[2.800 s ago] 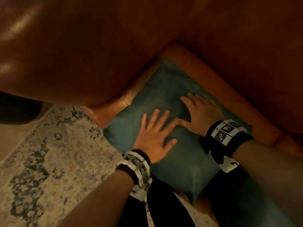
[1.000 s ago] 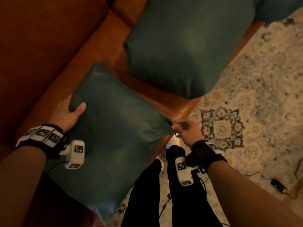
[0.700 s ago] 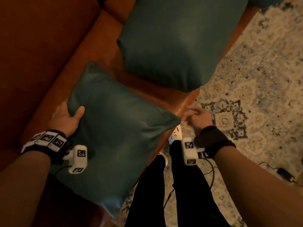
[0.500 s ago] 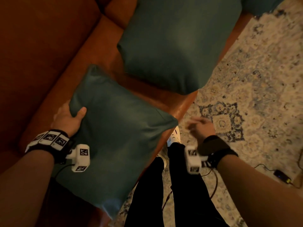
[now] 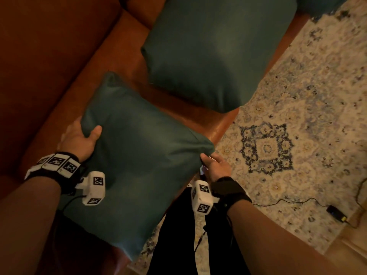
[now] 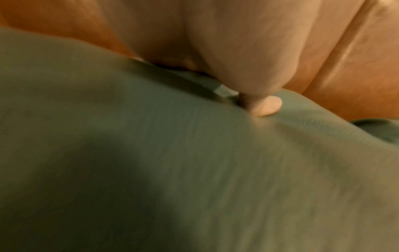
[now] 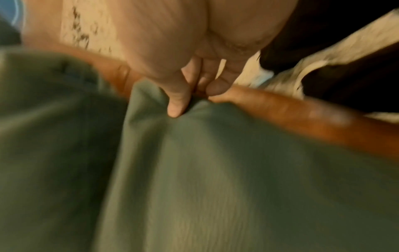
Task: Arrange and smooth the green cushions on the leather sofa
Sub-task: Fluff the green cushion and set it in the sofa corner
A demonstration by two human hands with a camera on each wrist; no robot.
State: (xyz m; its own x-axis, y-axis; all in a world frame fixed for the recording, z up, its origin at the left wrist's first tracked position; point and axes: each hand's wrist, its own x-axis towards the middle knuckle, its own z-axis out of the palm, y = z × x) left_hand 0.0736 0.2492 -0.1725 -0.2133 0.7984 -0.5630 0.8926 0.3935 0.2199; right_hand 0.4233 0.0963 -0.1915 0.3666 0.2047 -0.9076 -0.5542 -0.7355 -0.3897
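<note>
2 green cushions, 1 sofa

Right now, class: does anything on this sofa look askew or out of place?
Yes. Both cushions lie skewed. The far cushion overhangs the sofa front edge; the near cushion, gripped by both hands, does too.

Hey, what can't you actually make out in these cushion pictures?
- Left hand fingers: head view, hidden behind the near green fabric cushion.
- Far green cushion: top cut off by the frame edge.
- Small black device on a cord on the patterned rug: too small to identify.
</note>
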